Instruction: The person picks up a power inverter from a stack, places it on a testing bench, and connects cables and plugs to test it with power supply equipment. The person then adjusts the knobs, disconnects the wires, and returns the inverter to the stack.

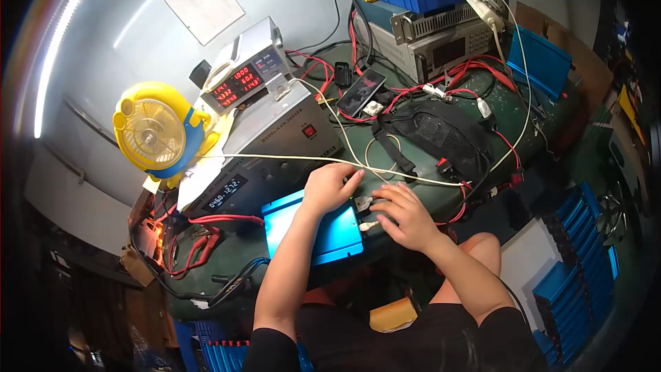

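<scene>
A blue metal box (337, 231) lies on the green tabletop in front of me. My left hand (329, 189) rests over its far edge, thumb stretched out and the other fingers partly hidden. At the box's right end are two pale plugs, an upper plug (363, 203) and a lower plug (369, 226). Beside them is my right hand (407, 219), its fingers apart and fingertips close to the upper plug; whether they touch it I cannot tell. Red cables (227, 219) run into the box's left end.
A power supply (275, 145) with a lit display carries a smaller meter (244, 79) with red digits. Left of it is a yellow fan (153, 131). A black bag (441, 134), a phone (363, 91) and tangled wires lie behind my hands. Several blue boxes (578, 269) are stacked at right.
</scene>
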Demonstrator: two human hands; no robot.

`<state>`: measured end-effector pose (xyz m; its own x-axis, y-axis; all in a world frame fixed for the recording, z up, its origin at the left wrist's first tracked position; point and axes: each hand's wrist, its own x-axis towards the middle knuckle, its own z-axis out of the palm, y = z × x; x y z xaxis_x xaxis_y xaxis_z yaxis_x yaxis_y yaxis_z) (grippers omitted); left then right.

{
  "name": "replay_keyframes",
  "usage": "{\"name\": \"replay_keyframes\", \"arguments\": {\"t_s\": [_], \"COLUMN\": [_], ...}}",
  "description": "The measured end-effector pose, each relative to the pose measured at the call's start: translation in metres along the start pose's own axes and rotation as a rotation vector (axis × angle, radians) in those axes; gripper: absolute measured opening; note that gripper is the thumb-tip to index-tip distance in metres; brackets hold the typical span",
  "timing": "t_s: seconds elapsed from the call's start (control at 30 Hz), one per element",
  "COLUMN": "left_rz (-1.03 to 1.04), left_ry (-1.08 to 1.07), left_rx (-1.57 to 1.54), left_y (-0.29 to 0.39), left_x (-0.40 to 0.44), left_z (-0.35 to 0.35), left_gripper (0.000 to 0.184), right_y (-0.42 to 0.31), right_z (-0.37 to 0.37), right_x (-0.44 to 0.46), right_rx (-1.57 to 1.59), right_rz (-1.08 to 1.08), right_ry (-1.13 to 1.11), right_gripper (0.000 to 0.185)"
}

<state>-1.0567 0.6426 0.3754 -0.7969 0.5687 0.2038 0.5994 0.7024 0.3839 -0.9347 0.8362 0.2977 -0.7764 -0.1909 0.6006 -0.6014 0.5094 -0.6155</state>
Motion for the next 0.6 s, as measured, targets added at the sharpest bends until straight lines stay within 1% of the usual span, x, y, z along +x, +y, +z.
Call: {"name": "replay_keyframes", "arguments": {"t_s": [0.07, 0.17, 0.27, 0.33, 0.4, 0.47, 0.53, 0.57, 0.6], "left_rz": [0.154, 0.208, 0.204, 0.199, 0.173, 0.195, 0.228, 0.229, 0.243], "left_ry": [0.010, -0.029, -0.022, -0.012, -0.087, -0.081, -0.003, 0.001, 0.019], "left_rx": [0.044, 0.049, 0.091, 0.085, 0.086, 0.071, 0.119, 0.100, 0.098], "left_y": [-0.003, -0.005, -0.006, -0.007, -0.003, -0.005, -0.007, -0.006, -0.008], "left_x": [0.000, 0.000, 0.000, -0.001, 0.000, 0.000, 0.001, 0.001, 0.002], "left_z": [0.000, -0.002, -0.001, 0.000, -0.004, -0.002, 0.001, 0.001, 0.003], "left_gripper": [0.035, 0.037, 0.039, 0.041, 0.043, 0.042, 0.042, 0.041, 0.042], "right_y": [0.005, 0.011, 0.016, 0.024, 0.034, 0.039, 0.038, 0.039, 0.042], "right_z": [0.004, 0.006, 0.006, -0.001, -0.005, -0.007, -0.004, -0.001, 0.000], "right_x": [0.005, 0.010, 0.013, 0.018, 0.024, 0.028, 0.032, 0.033, 0.034], "right_rx": [-0.022, -0.010, -0.009, -0.033, -0.016, -0.085, -0.108, -0.130, -0.126], "right_rz": [0.027, 0.056, 0.067, 0.078, 0.092, 0.085, 0.067, 0.041, 0.059], "right_ry": [0.091, 0.111, 0.106, 0.035, -0.016, -0.072, -0.103, -0.136, -0.133], "right_gripper": [0.021, 0.023, 0.023, 0.023, 0.022, 0.018, 0.017, 0.017, 0.017]}}
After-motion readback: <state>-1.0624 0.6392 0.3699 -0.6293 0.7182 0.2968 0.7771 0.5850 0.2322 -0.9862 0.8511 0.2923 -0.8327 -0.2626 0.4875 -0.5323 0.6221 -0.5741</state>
